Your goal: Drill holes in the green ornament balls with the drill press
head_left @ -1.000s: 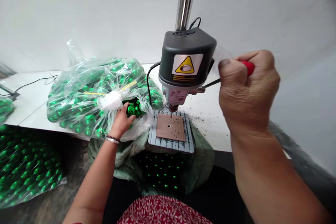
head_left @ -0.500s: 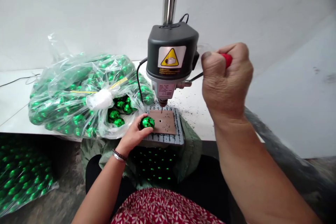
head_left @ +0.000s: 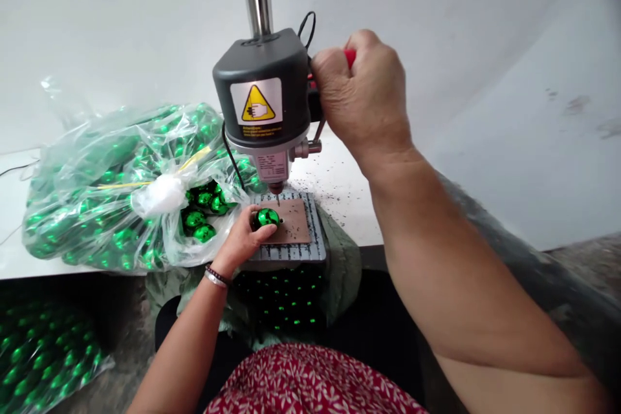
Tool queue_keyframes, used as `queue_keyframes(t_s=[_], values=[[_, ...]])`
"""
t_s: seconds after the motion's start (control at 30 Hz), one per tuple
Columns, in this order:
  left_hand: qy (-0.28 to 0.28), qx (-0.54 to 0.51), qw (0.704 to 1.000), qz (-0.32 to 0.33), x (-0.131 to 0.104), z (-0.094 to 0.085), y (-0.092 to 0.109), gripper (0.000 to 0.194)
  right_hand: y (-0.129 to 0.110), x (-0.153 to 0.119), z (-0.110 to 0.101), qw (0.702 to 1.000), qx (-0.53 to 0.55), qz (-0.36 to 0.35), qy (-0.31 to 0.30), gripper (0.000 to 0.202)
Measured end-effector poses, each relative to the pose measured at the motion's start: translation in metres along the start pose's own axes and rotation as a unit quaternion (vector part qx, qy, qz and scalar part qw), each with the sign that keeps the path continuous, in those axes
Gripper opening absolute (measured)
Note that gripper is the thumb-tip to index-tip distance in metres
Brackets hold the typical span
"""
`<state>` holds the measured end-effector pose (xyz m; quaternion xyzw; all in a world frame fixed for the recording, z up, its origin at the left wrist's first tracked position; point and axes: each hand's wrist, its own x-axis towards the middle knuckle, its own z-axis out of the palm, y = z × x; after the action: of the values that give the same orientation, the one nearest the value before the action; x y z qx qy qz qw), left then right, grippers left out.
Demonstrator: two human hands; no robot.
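A shiny green ball [head_left: 268,218] is held between the thumb and fingers of my left hand [head_left: 244,235], over the left part of a brown board [head_left: 297,223] on the drill press base [head_left: 317,242]. The drill bit [head_left: 278,200] points down just behind and above the ball, apart from it as far as I can see. My right hand [head_left: 366,94] is wrapped round the red-tipped lever handle [head_left: 350,57] at the right side of the dark grey drill press head [head_left: 262,84].
A large clear bag [head_left: 92,194] of green balls lies on the white table [head_left: 347,174] at left, its torn side showing several balls. Another bag [head_left: 43,349] sits low at left. More green balls [head_left: 281,297] fill a container below the base. Dark shavings litter the table.
The view has shifted, so the drill press appears further left. My right hand has swung the lever up and back. My left hand has brought the ball further onto the board, nearer the bit.
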<state>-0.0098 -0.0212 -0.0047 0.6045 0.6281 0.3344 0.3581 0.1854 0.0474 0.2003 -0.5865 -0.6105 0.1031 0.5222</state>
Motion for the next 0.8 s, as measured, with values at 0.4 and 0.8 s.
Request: queue_keyframes(t_s=[0.4,0.8], values=[[-0.034,0.026,0.999,0.019,0.010,0.003,0.013,0.049,0.003,0.000,-0.002,1.000,-0.010,-0.009,-0.011,0.036],[-0.026,0.052,0.998,0.005,0.013,0.009,0.014,0.061,0.000,-0.004,-0.003,1.000,0.009,0.006,-0.006,0.037]])
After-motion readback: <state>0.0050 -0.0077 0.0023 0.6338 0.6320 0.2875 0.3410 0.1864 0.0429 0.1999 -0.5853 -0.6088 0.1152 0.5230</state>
